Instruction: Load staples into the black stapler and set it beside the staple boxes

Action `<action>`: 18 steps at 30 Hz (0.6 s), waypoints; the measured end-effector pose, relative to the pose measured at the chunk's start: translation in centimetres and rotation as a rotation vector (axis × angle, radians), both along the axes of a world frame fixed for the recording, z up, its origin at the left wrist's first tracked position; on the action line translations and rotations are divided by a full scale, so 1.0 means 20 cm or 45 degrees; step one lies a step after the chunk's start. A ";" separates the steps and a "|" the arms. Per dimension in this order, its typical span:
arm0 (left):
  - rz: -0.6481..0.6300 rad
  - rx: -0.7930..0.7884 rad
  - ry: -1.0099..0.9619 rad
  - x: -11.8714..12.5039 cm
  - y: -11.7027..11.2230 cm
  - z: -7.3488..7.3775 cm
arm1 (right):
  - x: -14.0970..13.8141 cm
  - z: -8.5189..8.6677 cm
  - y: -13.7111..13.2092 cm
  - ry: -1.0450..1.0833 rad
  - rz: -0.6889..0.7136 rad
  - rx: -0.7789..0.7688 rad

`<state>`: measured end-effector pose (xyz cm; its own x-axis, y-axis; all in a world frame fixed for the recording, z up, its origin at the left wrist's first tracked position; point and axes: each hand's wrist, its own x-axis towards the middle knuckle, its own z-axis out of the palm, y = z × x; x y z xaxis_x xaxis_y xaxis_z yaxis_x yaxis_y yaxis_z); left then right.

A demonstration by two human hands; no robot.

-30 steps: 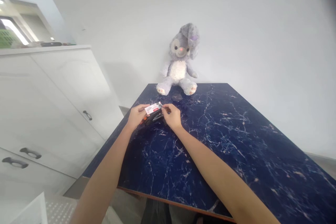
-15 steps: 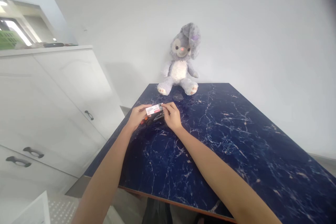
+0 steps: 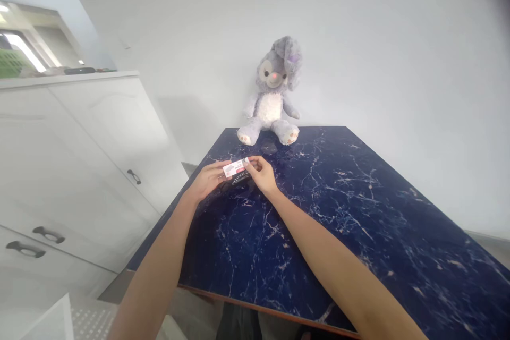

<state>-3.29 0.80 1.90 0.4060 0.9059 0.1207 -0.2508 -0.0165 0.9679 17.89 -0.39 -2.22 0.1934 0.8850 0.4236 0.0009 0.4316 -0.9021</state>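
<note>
A small white box with red print (image 3: pixel 236 168) is held above the table between my two hands. My left hand (image 3: pixel 207 179) grips its left end, thumb and fingers on either side. At the right end, my right hand (image 3: pixel 261 174) has its fingertips pinched on the box near the top corner. Just below the box is a dark, shiny object (image 3: pixel 240 177), partly hidden by the box and my hands; its kind is not clear.
A blue marbled table (image 3: pixel 326 212) spreads out under my arms. A grey plush rabbit (image 3: pixel 271 101) sits at its far edge against the wall. White cabinets (image 3: pixel 87 154) with dark handles stand to the left, with a green basket (image 3: pixel 11 62) on top.
My left hand has shifted slightly, and the orange parts seen beneath it earlier are now covered. The box has moved a little to the right, still in both hands.
</note>
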 end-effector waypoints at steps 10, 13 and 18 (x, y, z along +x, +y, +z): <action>0.137 0.090 0.065 0.08 -0.03 -0.03 | 0.07 0.00 0.04 0.473 0.462 -0.334; 0.171 0.104 0.057 0.09 -0.02 -0.03 | 0.07 0.01 0.05 0.604 0.437 -0.384; 0.169 0.202 0.162 0.09 -0.03 -0.02 | 0.06 0.00 0.04 0.426 0.340 -0.296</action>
